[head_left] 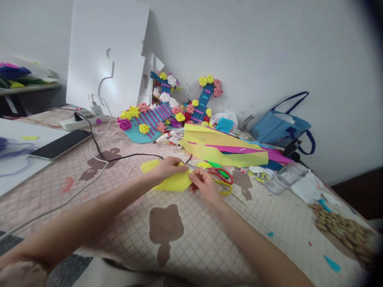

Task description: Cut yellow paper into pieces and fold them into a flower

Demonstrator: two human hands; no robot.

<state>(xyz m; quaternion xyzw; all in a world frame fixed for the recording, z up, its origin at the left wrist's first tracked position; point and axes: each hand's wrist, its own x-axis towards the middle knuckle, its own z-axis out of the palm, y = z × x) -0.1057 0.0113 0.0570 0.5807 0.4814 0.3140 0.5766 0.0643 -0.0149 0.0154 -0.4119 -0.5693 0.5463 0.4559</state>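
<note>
A piece of yellow paper (176,183) is held just above the table between my two hands. My left hand (169,169) grips its upper edge, thumb and fingers pressed together. At the paper's right corner, my right hand (204,184) pinches the edge with thumb and forefinger. Right beside that hand lie red-handled scissors (228,178) and a yellow-handled pair (229,187). Behind the hands are stacked yellow sheets (227,147) with a magenta strip among them. A white glue gun (170,138) rests to the left of the stack.
Decorated blue pieces with paper flowers (149,119) stand against the wall. A phone (61,144), a power strip (83,120) and a white cable (74,195) lie left. To the right are a clear jar (284,178), a blue bag (278,125) and a pile of peanuts (341,229).
</note>
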